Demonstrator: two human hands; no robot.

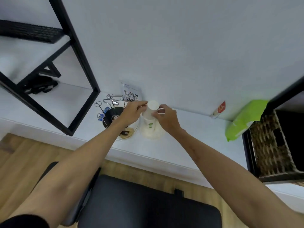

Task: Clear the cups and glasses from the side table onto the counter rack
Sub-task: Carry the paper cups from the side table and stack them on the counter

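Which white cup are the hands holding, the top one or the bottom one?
The top cup, upside down and plain white. Both hands pinch its sides. The bottom cup beneath it has green marks, and neither hand holds it.

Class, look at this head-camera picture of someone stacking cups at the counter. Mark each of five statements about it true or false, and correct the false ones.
1. Both hands are on the white paper cup. True: the left hand and right hand grip it from either side.
2. The cup stands alone on the counter. False: it sits upside down on a stack of cups.
3. The wire cup rack is to the left of the stack. True.
4. A green packet lies on the floor. False: it lies on the white counter.
5. The QR code sign leans on the wall. True.
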